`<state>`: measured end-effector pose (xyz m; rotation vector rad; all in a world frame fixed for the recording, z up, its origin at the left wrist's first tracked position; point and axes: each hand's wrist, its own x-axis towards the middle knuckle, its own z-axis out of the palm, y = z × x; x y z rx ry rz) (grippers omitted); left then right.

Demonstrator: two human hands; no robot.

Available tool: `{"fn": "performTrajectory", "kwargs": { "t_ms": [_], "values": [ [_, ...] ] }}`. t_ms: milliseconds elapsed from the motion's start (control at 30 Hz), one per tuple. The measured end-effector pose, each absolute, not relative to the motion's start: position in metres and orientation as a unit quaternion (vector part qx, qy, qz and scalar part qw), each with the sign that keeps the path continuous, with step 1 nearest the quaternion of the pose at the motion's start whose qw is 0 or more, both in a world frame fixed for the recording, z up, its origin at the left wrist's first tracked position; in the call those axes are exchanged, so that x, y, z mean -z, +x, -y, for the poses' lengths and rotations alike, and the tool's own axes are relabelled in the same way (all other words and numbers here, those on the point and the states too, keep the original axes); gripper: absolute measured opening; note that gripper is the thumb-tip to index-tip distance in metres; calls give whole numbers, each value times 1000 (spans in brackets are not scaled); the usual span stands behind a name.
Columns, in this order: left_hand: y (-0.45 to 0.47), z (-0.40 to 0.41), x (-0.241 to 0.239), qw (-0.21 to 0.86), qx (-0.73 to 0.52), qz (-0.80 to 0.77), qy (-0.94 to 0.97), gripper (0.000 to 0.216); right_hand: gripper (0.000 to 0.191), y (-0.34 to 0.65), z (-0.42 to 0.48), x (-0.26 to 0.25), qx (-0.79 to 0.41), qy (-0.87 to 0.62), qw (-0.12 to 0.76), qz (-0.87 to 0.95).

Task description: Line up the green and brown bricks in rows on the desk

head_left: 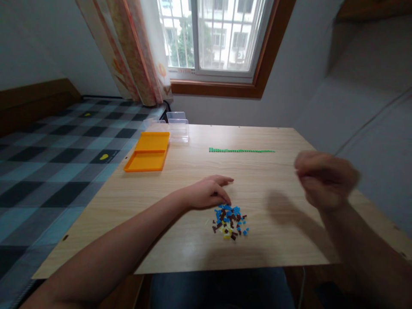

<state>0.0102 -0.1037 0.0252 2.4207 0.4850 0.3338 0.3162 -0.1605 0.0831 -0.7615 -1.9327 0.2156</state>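
A small heap of building-block pieces (229,221), blue, dark brown and pale yellow, lies near the front of the wooden table. At its far edge my left hand (210,192) rests low, one finger stretched to the right and the others bent down beside the blue pieces; nothing shows in its grasp. My right hand (326,178) is raised over the table's right side, well away from the heap. Its fingers are curled together and somewhat blurred, and whatever they may hold is hidden. Farther back stands a neat row of tiny green pieces (240,150).
An orange two-part tray (146,151) lies at the table's left, with clear plastic boxes (178,128) behind it. A checked bed (74,159) adjoins the table's left edge. Beyond the far edge are a wall and a window (222,38).
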Motion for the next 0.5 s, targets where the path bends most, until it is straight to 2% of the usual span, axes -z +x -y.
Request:
{"fn": "performTrajectory", "kwargs": {
  "t_ms": [100, 233, 300, 400, 500],
  "values": [
    [10, 104, -26, 293, -115, -187, 930, 20, 14, 305, 147, -68, -126, -320, 449, 824],
    [8, 105, -28, 300, -114, -199, 926, 20, 15, 291, 145, -52, -254, -312, 260, 878],
    [7, 105, -27, 302, -119, -210, 922, 21, 18, 287, 149, -50, -284, -293, 196, 892],
    [6, 104, -23, 299, -135, -227, 917, 19, 21, 282, 154, -47, -298, -278, 133, 903],
    [7, 103, -17, 294, -165, -235, 912, 15, 19, 279, 156, -42, -305, -273, 106, 906]
  ]
}}
